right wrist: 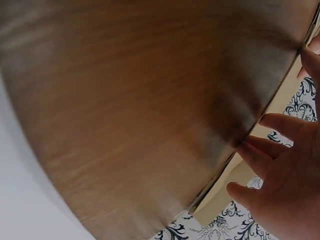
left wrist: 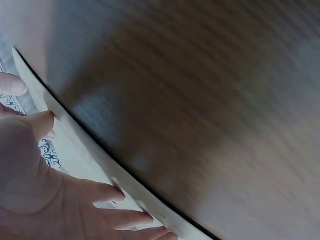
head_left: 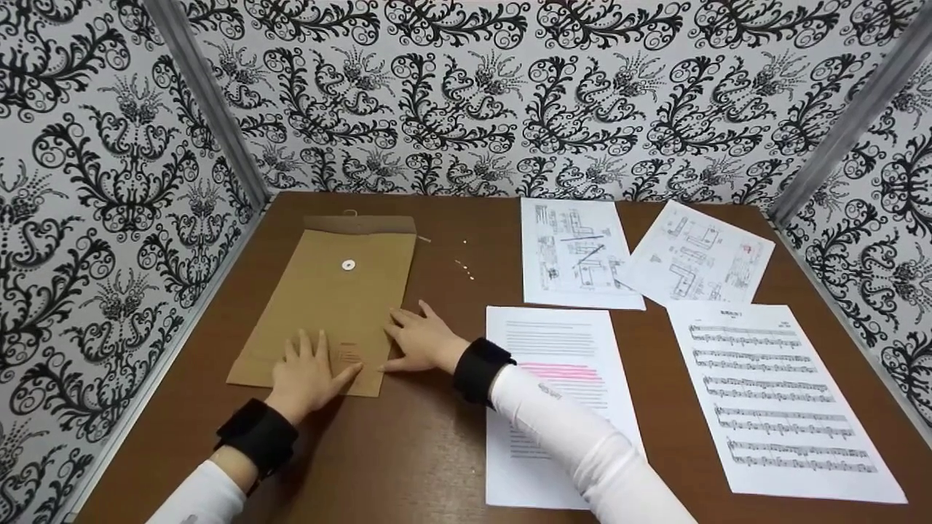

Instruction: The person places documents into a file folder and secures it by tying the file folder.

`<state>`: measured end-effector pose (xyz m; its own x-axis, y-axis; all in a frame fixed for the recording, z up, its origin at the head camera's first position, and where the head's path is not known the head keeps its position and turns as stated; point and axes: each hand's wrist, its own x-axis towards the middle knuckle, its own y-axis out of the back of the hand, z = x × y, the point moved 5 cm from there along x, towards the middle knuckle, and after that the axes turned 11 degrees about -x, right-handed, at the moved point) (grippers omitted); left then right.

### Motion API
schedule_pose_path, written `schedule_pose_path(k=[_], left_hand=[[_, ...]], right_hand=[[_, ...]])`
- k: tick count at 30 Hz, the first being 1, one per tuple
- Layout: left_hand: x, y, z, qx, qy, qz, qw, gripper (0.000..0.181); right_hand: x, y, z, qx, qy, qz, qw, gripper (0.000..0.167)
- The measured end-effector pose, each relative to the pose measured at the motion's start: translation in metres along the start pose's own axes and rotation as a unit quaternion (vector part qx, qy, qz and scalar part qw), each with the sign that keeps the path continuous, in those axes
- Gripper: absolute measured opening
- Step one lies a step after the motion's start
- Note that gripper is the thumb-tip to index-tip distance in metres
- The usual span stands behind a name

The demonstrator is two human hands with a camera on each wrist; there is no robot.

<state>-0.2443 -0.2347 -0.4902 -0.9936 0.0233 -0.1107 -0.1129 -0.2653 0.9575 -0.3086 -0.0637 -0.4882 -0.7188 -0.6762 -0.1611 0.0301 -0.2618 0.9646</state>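
Note:
A brown paper envelope (head_left: 357, 302) lies on the table at the left, its flap (head_left: 360, 225) unfolded toward the back wall and a white round button (head_left: 348, 265) below it. My left hand (head_left: 304, 375) rests on the lower part with fingers spread, beside some small red print. My right hand (head_left: 424, 340) touches the right edge, fingers extended. In the left wrist view, the left hand's fingers (left wrist: 107, 192) lie against the envelope's face. The right wrist view has the right hand (right wrist: 290, 175) with fingertips along the envelope's edge.
Right of the envelope lie a text sheet (head_left: 553, 335) with pink highlighting, partly under my right forearm, a music sheet (head_left: 779, 397), and two drawing sheets (head_left: 575, 291) (head_left: 655, 273). Small pale specks (head_left: 466, 271) dot the brown table (head_left: 408, 466). Patterned walls (head_left: 466, 94) enclose it.

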Motion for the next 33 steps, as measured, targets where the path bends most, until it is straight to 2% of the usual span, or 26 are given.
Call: schedule_pose_path(k=[13, 25, 33], left_hand=[[0.000, -0.001, -0.004, -0.030, 0.014, -0.013, 0.9994, 0.096], [0.004, -0.001, -0.008, -0.043, 0.029, -0.021, 0.9984, 0.098], [0.006, 0.000, -0.011, -0.045, 0.029, -0.027, 0.9982, 0.097]], right_hand=[[-0.005, 0.001, -0.007, -0.023, 0.007, 0.005, 0.9997, 0.084], [-0.017, 0.002, -0.012, -0.035, 0.015, -0.006, 0.9993, 0.083], [-0.023, 0.004, -0.021, -0.057, 0.020, -0.005, 0.9981, 0.085]])
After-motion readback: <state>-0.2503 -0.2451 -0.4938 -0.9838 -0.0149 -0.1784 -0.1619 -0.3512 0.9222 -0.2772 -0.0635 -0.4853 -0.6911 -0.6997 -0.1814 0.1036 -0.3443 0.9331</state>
